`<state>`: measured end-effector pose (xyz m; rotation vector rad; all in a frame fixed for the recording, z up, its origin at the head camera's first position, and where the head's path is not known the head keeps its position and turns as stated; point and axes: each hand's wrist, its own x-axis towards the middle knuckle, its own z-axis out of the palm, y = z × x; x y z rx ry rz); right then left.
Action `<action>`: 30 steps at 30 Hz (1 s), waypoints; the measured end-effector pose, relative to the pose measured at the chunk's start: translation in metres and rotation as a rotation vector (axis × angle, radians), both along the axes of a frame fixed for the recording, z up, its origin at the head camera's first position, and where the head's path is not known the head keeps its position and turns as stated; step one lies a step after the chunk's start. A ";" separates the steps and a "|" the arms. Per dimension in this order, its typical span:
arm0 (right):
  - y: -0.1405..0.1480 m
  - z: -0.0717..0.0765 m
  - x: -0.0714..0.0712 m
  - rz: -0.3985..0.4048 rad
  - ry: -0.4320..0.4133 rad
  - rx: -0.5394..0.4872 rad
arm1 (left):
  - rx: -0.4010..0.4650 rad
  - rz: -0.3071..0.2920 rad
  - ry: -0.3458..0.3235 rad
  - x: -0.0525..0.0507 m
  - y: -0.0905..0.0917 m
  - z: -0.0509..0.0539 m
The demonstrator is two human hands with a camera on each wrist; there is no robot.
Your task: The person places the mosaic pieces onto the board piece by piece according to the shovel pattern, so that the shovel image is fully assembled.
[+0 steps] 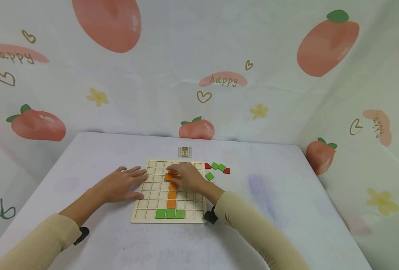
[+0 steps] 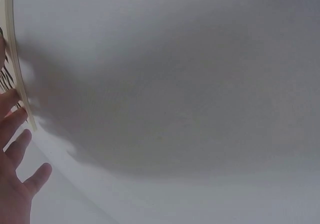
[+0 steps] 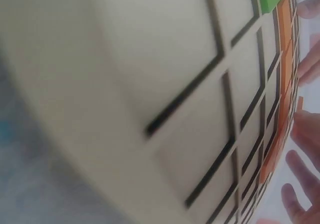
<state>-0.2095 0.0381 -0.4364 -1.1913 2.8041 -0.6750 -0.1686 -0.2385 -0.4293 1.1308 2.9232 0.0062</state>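
Note:
A pale wooden grid board [image 1: 152, 194] lies on the table. Three green square tiles [image 1: 170, 213] form a row near its front edge, and a column of orange square tiles [image 1: 172, 195] runs back from them. My right hand [image 1: 187, 177] is over the board's upper middle, pinching an orange tile [image 1: 168, 177] beside the column's far end; its fingers partly hide the tiles there. In the right wrist view, an orange tile [image 3: 300, 103] stands up from the board at a fingertip. With fingers spread, my left hand [image 1: 123, 184] rests against the board's left edge [image 2: 17, 59].
Right of the board's far corner lie several loose pieces: green square tiles [image 1: 209, 176] and red quarter-round tiles [image 1: 227, 171]. Behind the board is a small pattern card [image 1: 185, 152]. A printed cloth [image 1: 152, 93] hangs behind the white table [image 1: 101, 243].

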 end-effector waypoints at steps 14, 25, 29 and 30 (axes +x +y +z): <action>-0.013 -0.004 0.002 -0.028 0.011 0.087 | 0.013 -0.013 0.005 0.000 0.000 0.000; -0.012 -0.004 0.002 -0.044 0.007 0.071 | 0.020 -0.009 0.007 0.000 -0.001 0.000; -0.008 -0.001 0.003 -0.038 -0.002 0.058 | 0.023 -0.003 0.002 0.001 0.000 -0.001; -0.005 0.000 0.004 -0.034 0.001 0.051 | 0.024 -0.003 0.004 0.001 0.000 -0.001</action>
